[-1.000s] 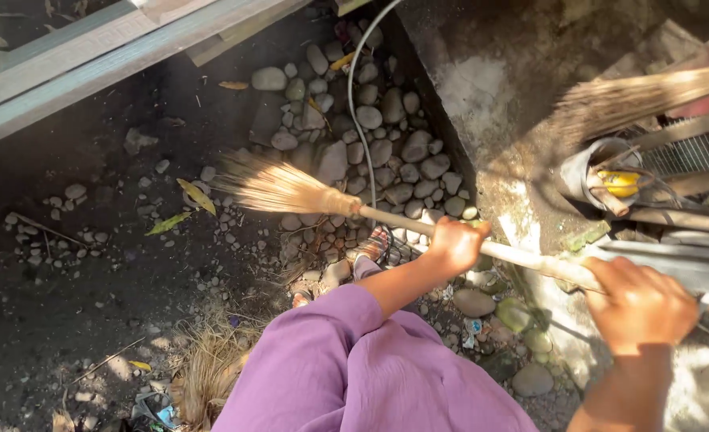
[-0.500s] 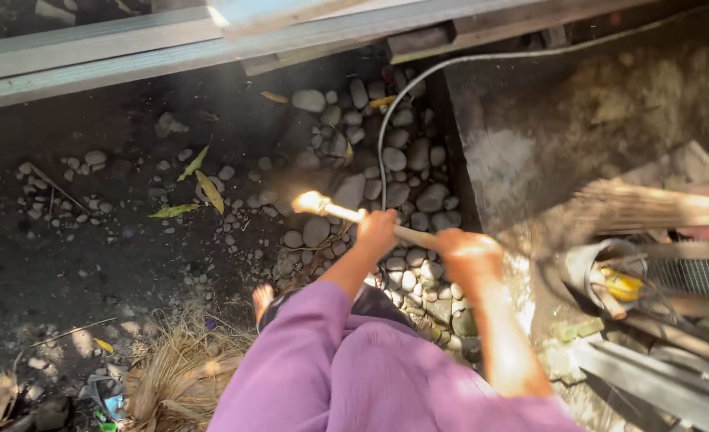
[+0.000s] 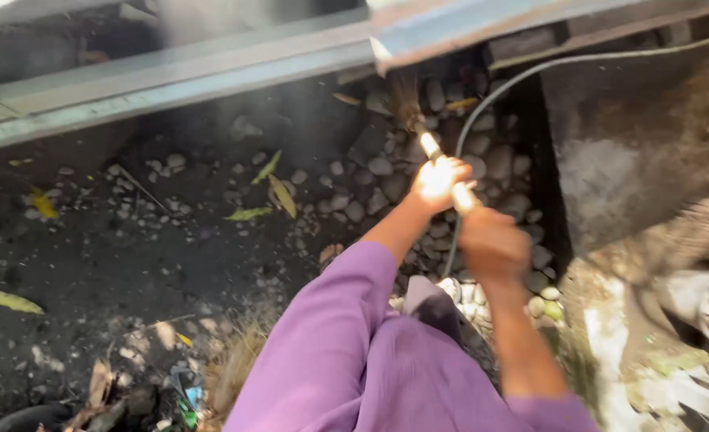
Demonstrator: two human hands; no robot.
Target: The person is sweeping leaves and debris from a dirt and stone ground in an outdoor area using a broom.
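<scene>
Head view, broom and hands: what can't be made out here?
- Broom bristles: head view, motion-blurred in shadow under the metal beam.
- Left hand grip: washed out by sun glare.
- Right hand fingers: turned away, blurred.
- Clutter at right: blurred, cut by the edge.

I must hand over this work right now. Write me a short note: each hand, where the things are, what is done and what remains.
Left hand: shut on the broom handle, farther along it, in bright sun.
Right hand: shut on the same handle, nearer the body.
Broom head: far out over the grey stones, near the metal beam; blurred.
Done: cannot tell from this view.
Left: yellow leaves lie on the dark soil, and dry litter lies near the feet.
</scene>
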